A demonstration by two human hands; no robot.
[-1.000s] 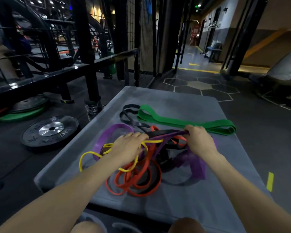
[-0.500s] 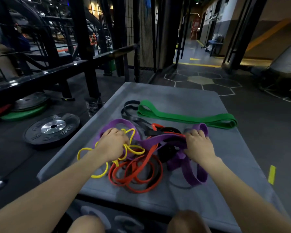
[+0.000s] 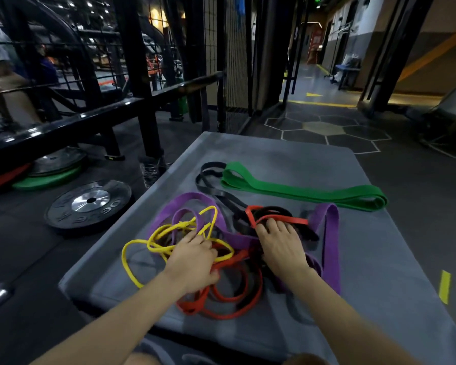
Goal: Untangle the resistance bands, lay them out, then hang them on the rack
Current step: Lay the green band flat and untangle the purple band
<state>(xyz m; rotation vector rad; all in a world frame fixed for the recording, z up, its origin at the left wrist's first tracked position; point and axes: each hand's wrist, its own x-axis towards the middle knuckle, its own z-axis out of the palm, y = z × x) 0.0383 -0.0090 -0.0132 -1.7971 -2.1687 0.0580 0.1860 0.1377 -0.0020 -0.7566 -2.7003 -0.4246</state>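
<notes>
A tangle of resistance bands lies on a grey mat (image 3: 379,264). It holds a thin yellow band (image 3: 136,262), a red band (image 3: 229,305), a purple band (image 3: 329,233) and a black band (image 3: 212,191). A wide green band (image 3: 300,192) lies straight and apart at the far side. My left hand (image 3: 192,262) sits on the left of the tangle, its fingers curled into the yellow loops. In the middle, my right hand (image 3: 282,246) rests with its fingertips on the red and black strips.
A black weight plate (image 3: 88,204) lies on the floor left of the mat, with more plates (image 3: 50,172) behind it. A black steel frame (image 3: 140,83) and mesh panel stand at the back left. A person stands at far left. Hexagon-marked floor lies beyond the mat.
My right hand let the purple band drop at the right and moved left onto the middle of the tangle. My left hand shifted right, and the yellow loops spread out.
</notes>
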